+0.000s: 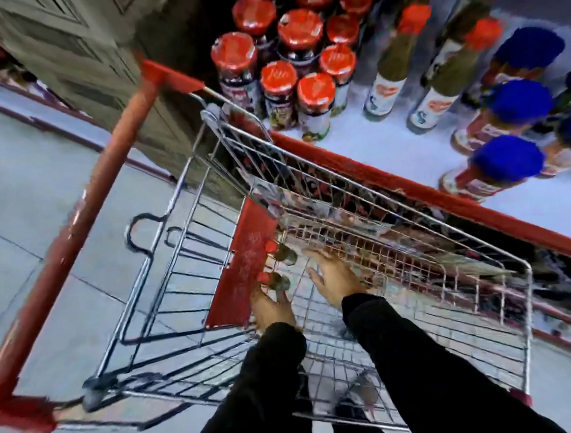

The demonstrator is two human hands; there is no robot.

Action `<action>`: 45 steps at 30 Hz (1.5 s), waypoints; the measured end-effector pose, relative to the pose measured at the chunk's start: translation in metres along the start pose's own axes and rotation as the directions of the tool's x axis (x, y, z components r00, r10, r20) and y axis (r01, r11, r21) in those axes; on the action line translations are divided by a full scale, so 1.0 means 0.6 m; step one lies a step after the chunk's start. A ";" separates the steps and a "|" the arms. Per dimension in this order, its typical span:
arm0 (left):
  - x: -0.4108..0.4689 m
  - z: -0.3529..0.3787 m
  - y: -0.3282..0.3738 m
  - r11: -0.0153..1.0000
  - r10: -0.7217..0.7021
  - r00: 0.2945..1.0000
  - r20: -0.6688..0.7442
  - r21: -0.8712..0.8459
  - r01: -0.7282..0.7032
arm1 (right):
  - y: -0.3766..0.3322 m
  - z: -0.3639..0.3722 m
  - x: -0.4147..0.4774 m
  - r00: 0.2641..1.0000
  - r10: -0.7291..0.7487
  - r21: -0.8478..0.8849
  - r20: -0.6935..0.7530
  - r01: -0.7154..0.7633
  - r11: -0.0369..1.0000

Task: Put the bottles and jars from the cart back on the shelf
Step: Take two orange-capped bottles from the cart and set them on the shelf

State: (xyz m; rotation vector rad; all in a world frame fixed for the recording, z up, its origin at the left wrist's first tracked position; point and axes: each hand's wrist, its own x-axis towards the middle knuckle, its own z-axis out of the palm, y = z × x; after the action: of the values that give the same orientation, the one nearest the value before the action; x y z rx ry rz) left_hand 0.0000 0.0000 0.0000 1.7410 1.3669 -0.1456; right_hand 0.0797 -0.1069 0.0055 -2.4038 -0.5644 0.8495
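Grey floor tiles spread under a wire shopping cart that stands just beside a white shelf with a red front edge. You reach both arms, in black sleeves, down into the cart basket. Your left hand is low in the basket, next to the cart's red flap, with its fingers curled about a small dark bottle with a red cap; whether they have closed on it is too blurred to tell. A second dark bottle of the same kind lies in the basket just beyond the first. Your right hand hovers beside them, palm down and spread, holding nothing. On the shelf beyond the cart stand red-lidded jars in a tight cluster. Further along the shelf from the cart come tall bottles with red caps and white labels, then bottles with blue caps. The cart's red handle bar runs off toward the floor side.
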 end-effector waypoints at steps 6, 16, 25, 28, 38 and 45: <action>0.065 0.068 -0.023 0.945 -0.282 0.959 -0.013 -0.174 0.276 | 0.019 0.062 0.100 0.997 0.069 0.155 -0.019 -0.065 0.986; 0.125 0.142 -0.022 0.856 -0.431 0.883 -0.186 -0.393 0.336 | 0.035 0.116 0.215 1.000 0.018 0.157 0.015 -0.020 0.987; 0.075 0.085 -0.037 0.928 -0.253 0.959 -0.126 -0.312 0.204 | 0.078 0.058 0.107 0.979 0.193 0.379 -0.060 -0.157 0.912; 0.048 0.058 -0.017 0.945 -0.149 0.985 -0.089 -0.307 0.115 | 0.074 0.028 0.055 0.965 0.236 0.383 -0.111 -0.178 0.906; -0.045 -0.049 0.062 0.916 0.377 0.926 0.031 -0.163 -0.368 | 0.002 -0.111 -0.116 0.866 0.343 0.401 -0.365 -0.186 0.897; -0.111 -0.104 0.173 0.799 0.579 0.809 0.102 -0.267 -0.539 | -0.055 -0.209 -0.176 0.783 0.239 0.289 -0.574 -0.080 0.954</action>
State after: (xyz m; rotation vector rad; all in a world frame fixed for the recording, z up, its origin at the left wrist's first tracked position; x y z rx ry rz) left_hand 0.0348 -0.0044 0.1340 1.8124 0.6572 0.1788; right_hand 0.0812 -0.1797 0.1561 -2.3221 0.0080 0.1517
